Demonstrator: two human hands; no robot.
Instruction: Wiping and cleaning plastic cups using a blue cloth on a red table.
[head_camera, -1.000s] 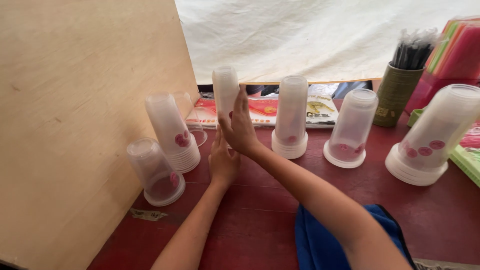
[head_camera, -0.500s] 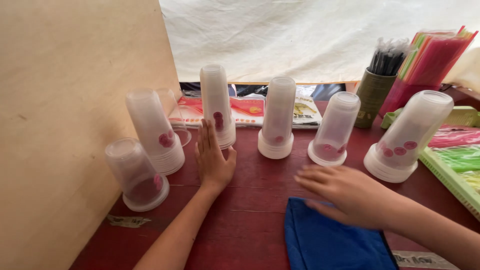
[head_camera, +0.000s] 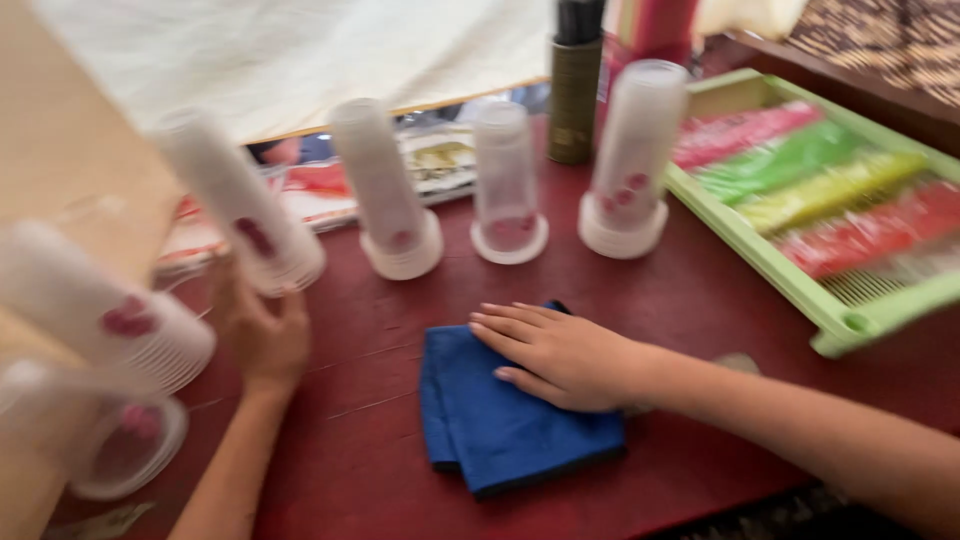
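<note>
The right hand (head_camera: 565, 355) lies palm down with its fingers (head_camera: 500, 325) extended and slightly spread, pressing flat on the folded blue cloth (head_camera: 500, 425) rather than gripping it. The cloth lies on the dark red surface (head_camera: 700, 300), near the front edge, with the hand covering its upper right part.

The left hand (head_camera: 262, 335) rests on the surface with its fingers open, touching the base of a tilted stack of clear plastic cups (head_camera: 240, 205); motion blur prevents a finer reading of the contact. Further inverted cup stacks stand in a row behind the cloth, at (head_camera: 385, 190), (head_camera: 505, 185) and (head_camera: 630, 160). Two more blurred cup stacks (head_camera: 95, 320) lie at the far left. A green tray (head_camera: 790, 290) holding coloured packets sits at the right, well apart from both hands. A dark cylindrical holder (head_camera: 573, 85) stands behind the row.
</note>
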